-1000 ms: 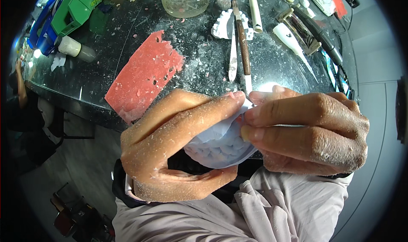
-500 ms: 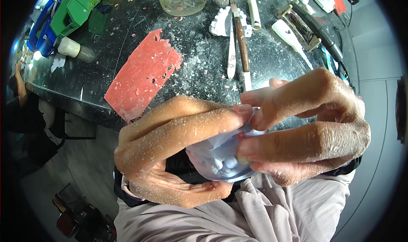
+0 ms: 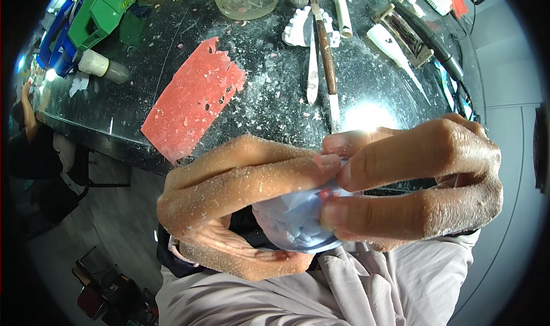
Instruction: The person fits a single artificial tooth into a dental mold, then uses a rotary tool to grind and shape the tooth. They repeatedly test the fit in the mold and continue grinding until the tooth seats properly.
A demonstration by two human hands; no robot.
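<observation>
Over my lap, close to the table's front edge, I hold a pale blue dental cast (image 3: 292, 220) with a rounded, uneven surface. My left hand (image 3: 229, 194) is closed round its left side, fingers over the top and thumb underneath. My right hand (image 3: 424, 183) is closed on its right side, fingertips pressed against it. A small pink bit (image 3: 325, 194) shows between the right fingertips; its kind is too small to tell. The fingers hide much of the cast. White dust covers both hands.
On the dark, dusty table lie a torn red wax sheet (image 3: 195, 103), a white plaster teeth model (image 3: 298, 31), a wooden-handled knife (image 3: 326, 57) and a slim metal tool (image 3: 313, 77). A glass jar (image 3: 246, 2), a green bin (image 3: 100, 17) and a black handpiece (image 3: 427, 37) stand farther off.
My right hand has shifted slightly down, its fingers more level. The cast has tilted a little and sits slightly lower. Both hands keep hold.
</observation>
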